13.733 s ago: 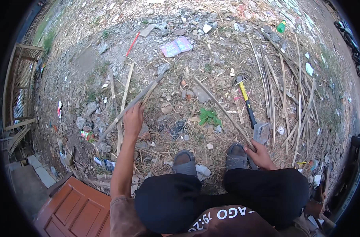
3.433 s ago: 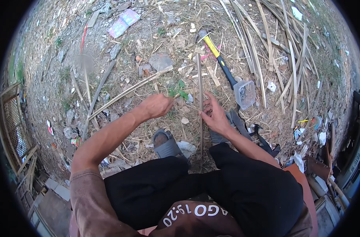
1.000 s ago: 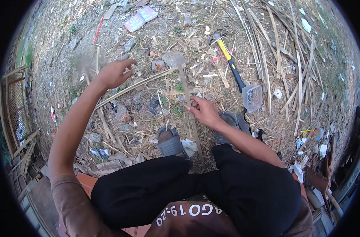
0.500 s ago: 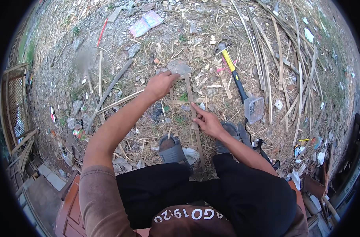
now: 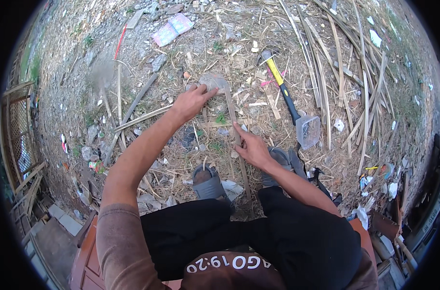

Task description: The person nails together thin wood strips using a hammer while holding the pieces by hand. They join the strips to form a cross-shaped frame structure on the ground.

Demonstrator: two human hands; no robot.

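Note:
A narrow wooden strip (image 5: 230,107) runs lengthwise on the ground in front of me, passing between my feet. My right hand (image 5: 255,151) grips it near its middle, with the index finger along one edge and the thumb on the other side. My left hand (image 5: 190,102) is closed on a second strip (image 5: 147,117), where its end meets the top of the first strip over a flat grey stone (image 5: 213,81). The left fingertips partly hide that joint. A short crosspiece (image 5: 215,124) lies against the lengthwise strip, between my hands.
A yellow-and-black hammer (image 5: 278,77) lies right of the strips, its handle end near a clear plastic container (image 5: 308,133). Many long wooden strips (image 5: 340,63) are piled at the right. A grey slat (image 5: 138,104) lies left. My sandalled feet (image 5: 209,181) flank the lengthwise strip.
The view has shifted slightly. Both hands keep their hold at nearly the same spots, with the left fingers slightly rearranged at the joint.

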